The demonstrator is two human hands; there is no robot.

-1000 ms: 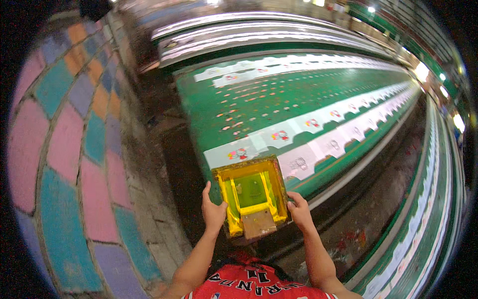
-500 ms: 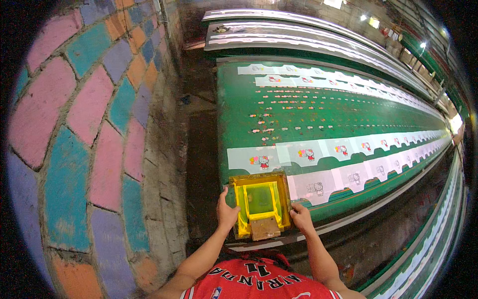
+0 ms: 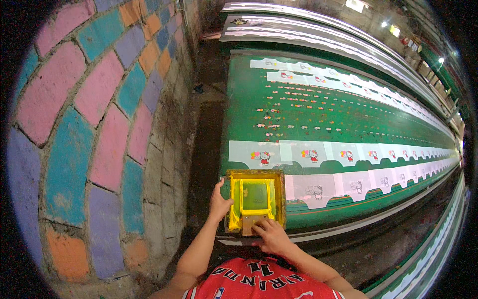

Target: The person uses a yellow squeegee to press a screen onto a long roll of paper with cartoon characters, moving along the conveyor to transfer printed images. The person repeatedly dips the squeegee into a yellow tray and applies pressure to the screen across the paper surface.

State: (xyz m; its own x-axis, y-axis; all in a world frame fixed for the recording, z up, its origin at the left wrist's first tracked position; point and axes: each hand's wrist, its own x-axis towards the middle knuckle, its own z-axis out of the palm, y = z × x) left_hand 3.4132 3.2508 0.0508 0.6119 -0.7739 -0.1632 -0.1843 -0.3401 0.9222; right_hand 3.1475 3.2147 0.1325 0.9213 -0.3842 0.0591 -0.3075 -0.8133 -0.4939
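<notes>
A screen printing frame [image 3: 281, 199], edged with yellow tape around a translucent mesh, lies at the near left end of the green printing table. My left hand [image 3: 219, 203] grips its left side, with the thumb over the inner edge. On the frame's near end rests a flat brown squeegee [image 3: 247, 227]. The fingers of my right hand [image 3: 273, 236] are curled onto its right part; the underside of the grip is hidden. Just right of the frame lies a pale cut fabric piece [image 3: 301, 188] with a dark outline of a cartoon cat.
The long green table [image 3: 244, 114] stretches away to the right, bearing rows of pale pieces with coloured cat prints [image 3: 260, 145]. More tables [image 3: 298, 37] stand beyond, and another [image 3: 438, 239] at the right. A painted block wall [image 3: 104, 149] rises at the left.
My right hand has left the frame's right side and moved left onto the squeegee. My left hand stays on the frame's left side. The view has shifted slightly.
</notes>
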